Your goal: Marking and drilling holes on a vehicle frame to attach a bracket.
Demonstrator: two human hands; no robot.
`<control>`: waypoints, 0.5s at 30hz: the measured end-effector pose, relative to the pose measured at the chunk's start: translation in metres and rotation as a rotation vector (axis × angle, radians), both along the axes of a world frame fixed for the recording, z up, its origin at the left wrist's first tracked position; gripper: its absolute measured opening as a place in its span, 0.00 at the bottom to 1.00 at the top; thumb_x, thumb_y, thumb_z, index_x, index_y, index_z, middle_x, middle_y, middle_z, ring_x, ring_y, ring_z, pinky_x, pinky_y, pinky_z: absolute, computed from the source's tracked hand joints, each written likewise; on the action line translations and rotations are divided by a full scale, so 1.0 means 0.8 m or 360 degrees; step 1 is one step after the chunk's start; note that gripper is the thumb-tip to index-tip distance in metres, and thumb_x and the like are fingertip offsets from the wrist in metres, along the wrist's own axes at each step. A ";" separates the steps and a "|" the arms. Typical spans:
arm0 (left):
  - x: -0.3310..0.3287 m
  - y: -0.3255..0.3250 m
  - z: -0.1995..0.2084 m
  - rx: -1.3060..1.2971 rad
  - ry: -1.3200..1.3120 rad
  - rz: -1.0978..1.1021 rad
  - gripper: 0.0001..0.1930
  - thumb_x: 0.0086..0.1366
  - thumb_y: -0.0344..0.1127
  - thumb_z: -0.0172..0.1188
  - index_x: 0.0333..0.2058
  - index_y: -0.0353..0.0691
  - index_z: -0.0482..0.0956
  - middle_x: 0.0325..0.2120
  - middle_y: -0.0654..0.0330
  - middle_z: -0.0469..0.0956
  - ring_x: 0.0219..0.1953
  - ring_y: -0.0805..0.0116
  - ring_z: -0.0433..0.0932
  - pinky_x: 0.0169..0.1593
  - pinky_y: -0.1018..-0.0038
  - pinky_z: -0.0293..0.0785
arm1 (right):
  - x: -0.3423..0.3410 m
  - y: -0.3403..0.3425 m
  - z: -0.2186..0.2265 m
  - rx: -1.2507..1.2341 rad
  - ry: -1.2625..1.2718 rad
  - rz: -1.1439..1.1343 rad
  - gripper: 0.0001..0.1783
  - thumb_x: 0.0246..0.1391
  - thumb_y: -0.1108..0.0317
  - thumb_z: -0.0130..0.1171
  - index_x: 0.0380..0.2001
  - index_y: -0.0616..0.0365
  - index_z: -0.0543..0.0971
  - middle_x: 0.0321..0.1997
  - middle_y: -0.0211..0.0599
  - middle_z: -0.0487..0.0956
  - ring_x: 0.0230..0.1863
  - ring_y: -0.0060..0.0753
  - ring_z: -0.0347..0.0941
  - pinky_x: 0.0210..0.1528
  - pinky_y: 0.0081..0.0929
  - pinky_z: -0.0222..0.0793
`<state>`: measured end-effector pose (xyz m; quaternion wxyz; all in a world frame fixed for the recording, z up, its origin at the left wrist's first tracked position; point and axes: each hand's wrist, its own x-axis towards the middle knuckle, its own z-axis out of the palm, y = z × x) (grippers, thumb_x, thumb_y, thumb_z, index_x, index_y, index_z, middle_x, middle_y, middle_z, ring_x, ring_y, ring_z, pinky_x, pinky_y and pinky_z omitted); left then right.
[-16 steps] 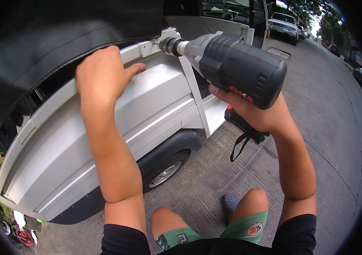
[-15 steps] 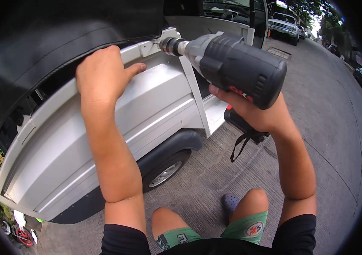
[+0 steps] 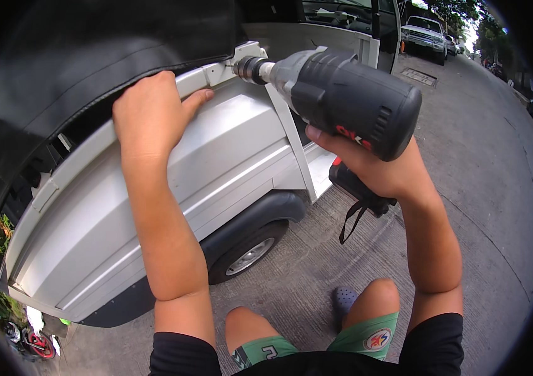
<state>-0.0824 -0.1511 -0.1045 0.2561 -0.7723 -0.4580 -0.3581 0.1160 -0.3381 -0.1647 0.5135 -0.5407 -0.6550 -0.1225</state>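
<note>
My right hand [image 3: 376, 164] is wrapped round the handle of a cordless impact wrench [image 3: 354, 94], black with a silver front housing. Its dark ringed nose [image 3: 253, 69] points left, against or very near a white bracket [image 3: 218, 73] at the upper corner of the vehicle's side panel; the exact contact point is hidden. Below my hand, the battery base [image 3: 360, 188] shows with a black wrist strap hanging from it. Over on the left, my left hand [image 3: 147, 116] grips the white top rail [image 3: 94, 147]. Its fingers curl out of sight over the edge, and the thumb lies along the outer side.
A black cover [image 3: 103, 56] hangs over the rail. Beneath the white panel [image 3: 229, 138] are a dark fender [image 3: 260, 213] and a wheel [image 3: 248, 255]. My knees are bent above the grooved concrete [image 3: 316, 250]. Farther up the road stands a parked car [image 3: 425, 36].
The vehicle and street sit slightly farther right in the picture. Both hands keep their holds, and the wrench's nose stays at the bracket.
</note>
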 end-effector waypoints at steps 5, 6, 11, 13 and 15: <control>-0.001 -0.001 -0.002 0.0053 -0.0022 -0.0048 0.29 0.58 0.63 0.70 0.31 0.36 0.87 0.28 0.50 0.86 0.34 0.49 0.86 0.39 0.59 0.81 | 0.015 0.004 -0.006 0.0159 -0.0408 -0.0080 0.17 0.53 0.68 0.76 0.44 0.60 0.84 0.37 0.38 0.87 0.36 0.36 0.84 0.43 0.34 0.80; -0.002 -0.001 -0.001 0.0052 -0.0020 -0.0048 0.29 0.58 0.63 0.70 0.31 0.36 0.87 0.28 0.50 0.86 0.34 0.49 0.86 0.39 0.59 0.81 | 0.007 0.003 -0.002 0.0139 -0.0299 -0.0033 0.17 0.53 0.68 0.76 0.44 0.60 0.84 0.37 0.38 0.87 0.37 0.36 0.84 0.44 0.34 0.80; 0.001 -0.007 0.003 -0.0110 0.0006 -0.0008 0.36 0.58 0.69 0.68 0.37 0.32 0.85 0.31 0.47 0.86 0.38 0.50 0.86 0.46 0.59 0.80 | 0.006 0.001 -0.001 0.0104 -0.0222 -0.0026 0.17 0.52 0.69 0.75 0.44 0.60 0.84 0.38 0.39 0.86 0.39 0.37 0.84 0.45 0.35 0.80; -0.001 -0.005 0.002 -0.0091 0.0011 0.0001 0.36 0.58 0.69 0.68 0.37 0.32 0.85 0.31 0.47 0.86 0.38 0.50 0.86 0.46 0.59 0.80 | 0.008 0.007 -0.004 0.0140 -0.0222 0.0029 0.17 0.52 0.69 0.75 0.44 0.60 0.84 0.39 0.39 0.86 0.39 0.37 0.84 0.45 0.35 0.80; -0.001 -0.004 0.002 -0.0075 0.0006 -0.0008 0.36 0.58 0.69 0.68 0.37 0.32 0.86 0.32 0.47 0.86 0.38 0.50 0.87 0.46 0.59 0.80 | 0.003 0.004 0.001 0.0157 -0.0243 0.0001 0.16 0.52 0.70 0.75 0.44 0.60 0.84 0.39 0.39 0.86 0.38 0.37 0.83 0.45 0.35 0.80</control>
